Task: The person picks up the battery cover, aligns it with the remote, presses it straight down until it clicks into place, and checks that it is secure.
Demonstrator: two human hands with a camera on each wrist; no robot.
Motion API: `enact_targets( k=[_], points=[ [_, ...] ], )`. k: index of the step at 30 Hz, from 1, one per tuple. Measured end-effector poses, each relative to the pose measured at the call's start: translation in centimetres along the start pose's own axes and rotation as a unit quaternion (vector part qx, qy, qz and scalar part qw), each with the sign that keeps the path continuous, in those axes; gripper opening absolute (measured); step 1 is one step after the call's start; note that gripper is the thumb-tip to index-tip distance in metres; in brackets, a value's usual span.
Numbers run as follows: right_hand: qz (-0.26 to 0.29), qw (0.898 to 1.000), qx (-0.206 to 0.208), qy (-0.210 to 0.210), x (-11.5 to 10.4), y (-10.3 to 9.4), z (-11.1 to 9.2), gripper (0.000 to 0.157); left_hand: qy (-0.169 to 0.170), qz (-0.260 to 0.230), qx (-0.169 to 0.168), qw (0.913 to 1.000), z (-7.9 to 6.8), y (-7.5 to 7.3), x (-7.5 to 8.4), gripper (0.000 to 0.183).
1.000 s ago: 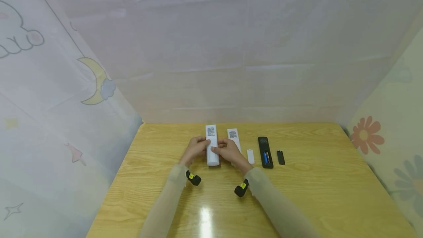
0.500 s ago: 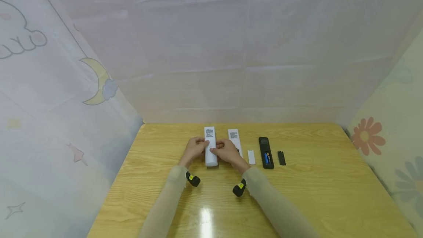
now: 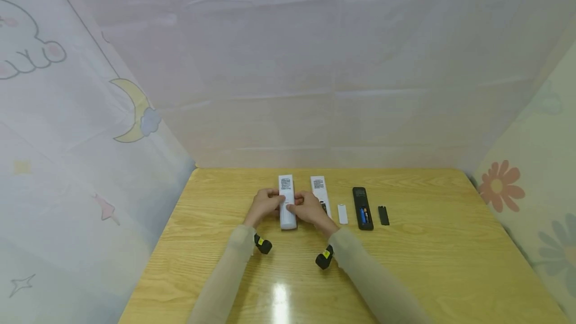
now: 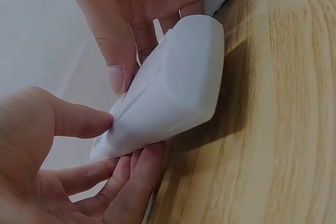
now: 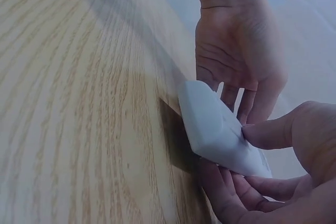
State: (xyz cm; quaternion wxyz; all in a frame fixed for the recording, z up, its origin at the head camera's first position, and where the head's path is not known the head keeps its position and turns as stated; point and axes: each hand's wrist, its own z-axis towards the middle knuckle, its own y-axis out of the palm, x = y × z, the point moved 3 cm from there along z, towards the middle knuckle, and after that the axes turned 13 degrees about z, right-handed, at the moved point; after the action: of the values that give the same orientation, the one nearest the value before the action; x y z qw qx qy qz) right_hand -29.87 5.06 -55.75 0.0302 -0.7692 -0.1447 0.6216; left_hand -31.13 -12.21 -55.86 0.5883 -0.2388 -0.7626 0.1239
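A white remote control [image 3: 287, 216], its labelled back facing up, is held just above the table between both hands. My left hand [image 3: 264, 204] grips its left edge, thumb on the back and fingers curled underneath, as the left wrist view shows on the remote [image 4: 184, 72]. From the other side my right hand [image 3: 310, 209] grips it the same way, its thumb [image 5: 270, 132] pressing on the back near the middle. Right beside that hand lies a second white remote [image 3: 318, 186], partly hidden by it, with a dark battery compartment exposed.
On the wooden table [image 3: 432, 264], to the right, lie a small white battery cover [image 3: 342, 214], a black remote [image 3: 360, 199] with batteries showing in its open compartment, and a small black battery cover [image 3: 383, 215]. Cloth-covered walls stand behind and at both sides.
The held remote has shifted slightly left and toward the person. Both hands keep their grip, and the right hand has moved a little left, uncovering more of the second white remote.
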Motion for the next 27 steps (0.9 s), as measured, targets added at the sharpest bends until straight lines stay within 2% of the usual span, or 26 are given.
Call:
enact_targets(
  k=[9, 17, 27],
  points=[
    [-0.052, 0.999, -0.002, -0.009, -0.4, 0.5, -0.4, 0.042, -0.007, 0.018, 0.003, 0.9998, -0.1, 0.0, 0.1, 0.04],
    [-0.081, 0.997, -0.003, -0.02, -0.9, 0.6, -0.4, 0.037, -0.008, 0.059, 0.002, 0.9982, 0.0, 0.1, 0.3, 0.034],
    [-0.125, 0.992, 0.003, -0.026, -1.0, 0.8, -0.2, 0.03, -0.01, 0.119, 0.028, 0.9925, 0.0, 0.1, 0.7, 0.025]
  ],
)
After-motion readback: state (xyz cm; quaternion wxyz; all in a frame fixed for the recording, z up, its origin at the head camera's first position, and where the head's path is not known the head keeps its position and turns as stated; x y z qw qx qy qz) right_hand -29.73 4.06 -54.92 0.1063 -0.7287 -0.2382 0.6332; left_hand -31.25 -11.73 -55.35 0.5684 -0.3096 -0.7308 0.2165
